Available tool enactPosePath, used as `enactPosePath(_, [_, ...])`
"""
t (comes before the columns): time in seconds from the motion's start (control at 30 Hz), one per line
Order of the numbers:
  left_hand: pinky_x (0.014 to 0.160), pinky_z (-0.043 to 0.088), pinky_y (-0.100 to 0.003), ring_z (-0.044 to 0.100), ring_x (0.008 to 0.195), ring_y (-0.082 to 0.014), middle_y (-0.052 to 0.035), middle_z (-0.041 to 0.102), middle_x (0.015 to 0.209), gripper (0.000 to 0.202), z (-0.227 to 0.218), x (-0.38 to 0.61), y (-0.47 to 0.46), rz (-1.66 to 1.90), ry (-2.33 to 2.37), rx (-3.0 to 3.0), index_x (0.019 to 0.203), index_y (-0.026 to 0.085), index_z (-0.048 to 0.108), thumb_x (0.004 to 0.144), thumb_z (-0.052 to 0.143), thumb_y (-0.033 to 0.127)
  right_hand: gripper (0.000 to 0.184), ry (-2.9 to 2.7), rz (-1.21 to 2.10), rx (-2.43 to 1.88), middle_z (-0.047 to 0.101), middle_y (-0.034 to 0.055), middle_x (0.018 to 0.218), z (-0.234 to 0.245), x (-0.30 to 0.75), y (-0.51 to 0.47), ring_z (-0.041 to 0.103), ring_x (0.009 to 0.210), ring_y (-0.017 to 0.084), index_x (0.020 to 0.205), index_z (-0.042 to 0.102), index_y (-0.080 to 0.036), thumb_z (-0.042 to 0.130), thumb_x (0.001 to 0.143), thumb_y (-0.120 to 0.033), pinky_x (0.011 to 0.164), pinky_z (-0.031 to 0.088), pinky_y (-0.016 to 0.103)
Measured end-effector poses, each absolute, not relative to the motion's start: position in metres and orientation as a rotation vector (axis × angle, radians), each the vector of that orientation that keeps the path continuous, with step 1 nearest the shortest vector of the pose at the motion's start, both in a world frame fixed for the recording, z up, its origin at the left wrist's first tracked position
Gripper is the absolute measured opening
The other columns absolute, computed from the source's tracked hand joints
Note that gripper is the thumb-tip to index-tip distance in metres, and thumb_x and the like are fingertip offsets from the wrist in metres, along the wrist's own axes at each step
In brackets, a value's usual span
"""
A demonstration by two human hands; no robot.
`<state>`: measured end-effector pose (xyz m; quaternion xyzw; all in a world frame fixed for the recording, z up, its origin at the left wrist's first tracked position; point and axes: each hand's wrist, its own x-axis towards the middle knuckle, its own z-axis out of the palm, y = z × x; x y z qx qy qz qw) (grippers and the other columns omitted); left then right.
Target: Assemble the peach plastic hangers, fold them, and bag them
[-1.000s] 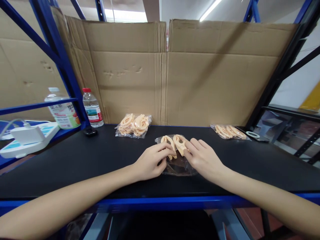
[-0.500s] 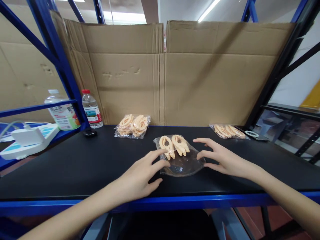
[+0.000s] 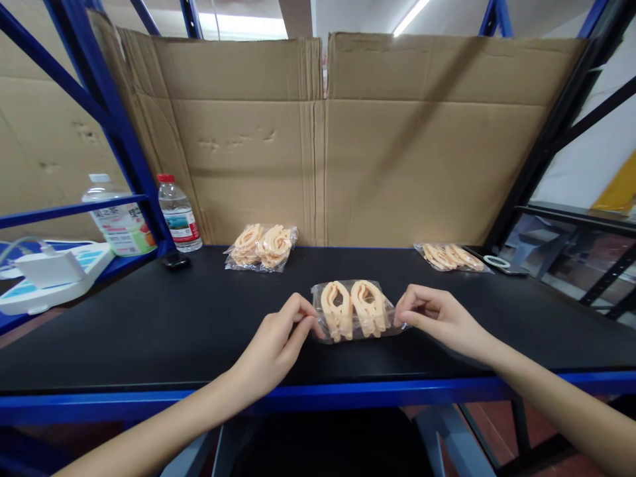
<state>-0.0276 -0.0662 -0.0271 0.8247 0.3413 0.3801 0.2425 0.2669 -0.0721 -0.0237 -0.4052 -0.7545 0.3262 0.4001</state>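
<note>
A clear plastic bag with two peach-coloured plastic clips (image 3: 354, 310) is held just above the black shelf top (image 3: 149, 318), near its front edge. My left hand (image 3: 278, 341) pinches the bag's left edge, fingers closed. My right hand (image 3: 437, 317) pinches the right edge in the same way. The bag is stretched between the two hands, with the clips side by side and upright.
Another bag of clips (image 3: 261, 246) lies at the back left, and a flatter bag (image 3: 451, 257) at the back right beside a white ring (image 3: 495, 262). Two bottles (image 3: 177, 213) stand at the left. Cardboard sheets (image 3: 322, 146) wall off the back. A blue rail (image 3: 318, 397) edges the front.
Both hands were resting on the bag, then opened and drew apart. Now each has pinched an edge and lifted the bag, which sits nearer and more upright.
</note>
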Motion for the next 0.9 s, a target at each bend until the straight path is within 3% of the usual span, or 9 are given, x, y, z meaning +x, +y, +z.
enactPosePath(0.1, [0.06,0.049,-0.022,0.061,0.058,-0.0114,0.006,0.059,0.064,0.003,-0.029,-0.024,-0.068,1.097,0.96,2.133,0.096,0.021,0.038,0.094,0.04,0.022,0.021,-1.771,0.958,-1.025,0.064,-0.0002,0.065,-0.028,0.26,-0.076,0.059,0.06,0.013,0.084,0.048,-0.019,0.061,0.084,-0.036,0.06,0.047,0.025])
enactPosePath(0.17, [0.054,0.048,-0.02,0.058,0.052,-0.0103,0.0072,0.055,0.063,0.01,-0.033,-0.022,-0.071,1.143,1.008,2.091,0.102,0.022,0.036,0.093,0.04,0.021,0.025,-1.706,0.967,-1.025,0.061,-0.0036,0.06,-0.033,0.257,-0.078,0.055,0.055,0.012,0.097,0.043,-0.021,0.059,0.085,-0.036,0.056,0.045,0.025])
enactPosePath(0.27, [0.051,0.048,-0.02,0.055,0.049,-0.0072,0.0013,0.055,0.08,0.01,-0.041,-0.021,-0.076,1.229,1.066,2.202,0.099,0.021,0.044,0.091,0.04,0.017,0.025,-1.749,0.91,-1.035,0.056,-0.0052,0.06,-0.039,0.255,-0.082,0.054,0.057,0.013,0.105,0.041,-0.022,0.054,0.088,-0.036,0.058,0.045,0.026])
enactPosePath(0.37, [0.05,0.049,-0.019,0.053,0.05,-0.0041,-0.006,0.053,0.106,0.021,-0.048,-0.024,-0.084,1.253,1.062,2.38,0.084,0.019,0.054,0.089,0.035,0.01,0.015,-1.905,0.776,-1.078,0.058,-0.0008,0.067,-0.043,0.255,-0.087,0.055,0.063,0.014,0.091,0.055,-0.021,0.049,0.091,-0.034,0.061,0.046,0.027])
enactPosePath(0.5, [0.052,0.051,-0.018,0.056,0.055,-0.0043,-0.0079,0.05,0.117,0.033,-0.051,-0.029,-0.1,1.295,1.04,2.52,0.096,0.021,0.06,0.086,0.034,0.004,0.02,-1.989,0.626,-1.111,0.065,0.0026,0.081,-0.043,0.256,-0.095,0.059,0.069,0.015,0.091,0.069,-0.023,0.05,0.09,-0.029,0.065,0.049,0.029])
enactPosePath(0.6, [0.056,0.052,-0.018,0.059,0.06,-0.0059,-0.0081,0.052,0.117,0.037,-0.052,-0.033,-0.112,1.26,1.065,2.62,0.105,0.023,0.059,0.087,0.035,0.003,0.024,-2.077,0.574,-1.106,0.063,0.001,0.075,-0.045,0.254,-0.104,0.058,0.069,0.015,0.099,0.07,-0.027,0.047,0.092,-0.023,0.064,0.048,0.028])
enactPosePath(0.77, [0.077,0.053,-0.026,0.061,0.096,-0.0169,-0.0084,0.06,0.113,0.04,-0.057,-0.043,-0.123,1.174,1.038,2.766,0.116,0.022,0.054,0.087,0.034,0.003,0.032,-2.189,0.489,-1.065,0.058,0.002,0.077,-0.046,0.253,-0.112,0.057,0.071,0.015,0.113,0.065,-0.03,0.04,0.095,-0.02,0.065,0.047,0.027])
enactPosePath(0.9, [0.082,0.05,-0.038,0.057,0.096,-0.0241,-0.012,0.06,0.119,0.043,-0.058,-0.047,-0.128,1.035,1.017,2.909,0.127,0.017,0.047,0.084,0.046,0.013,0.039,-2.292,0.443,-1.024,0.06,0.0039,0.094,-0.049,0.257,-0.114,0.06,0.083,0.017,0.128,0.054,-0.031,0.056,0.089,-0.028,0.074,0.051,0.028])
